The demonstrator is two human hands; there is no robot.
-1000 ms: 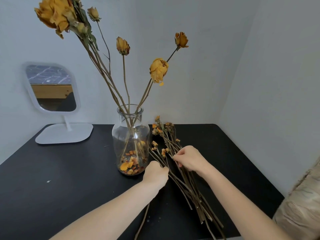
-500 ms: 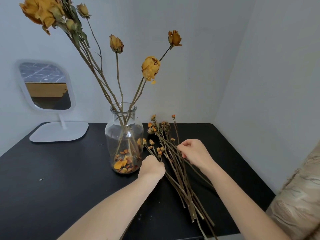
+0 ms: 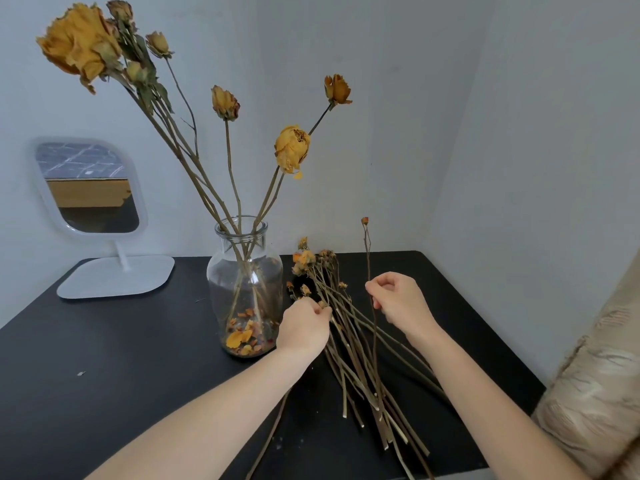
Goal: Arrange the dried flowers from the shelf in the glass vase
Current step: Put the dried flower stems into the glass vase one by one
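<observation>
A clear glass vase stands on the black shelf top with several tall dried yellow flowers in it and loose petals at its bottom. To its right lies a pile of dried flower stems with small orange buds. My right hand pinches one thin stem, lifted upright, with a small bud on top. My left hand rests on the pile beside the vase, fingers curled on the stems.
A white-framed mirror on a flat white base stands at the back left. Grey walls close the back and right side. A beige patterned cloth hangs past the shelf's right edge. Small crumbs lie on the black surface.
My right hand has raised a single thin stem out of the pile, so it now stands upright. My left hand stays on the pile next to the vase.
</observation>
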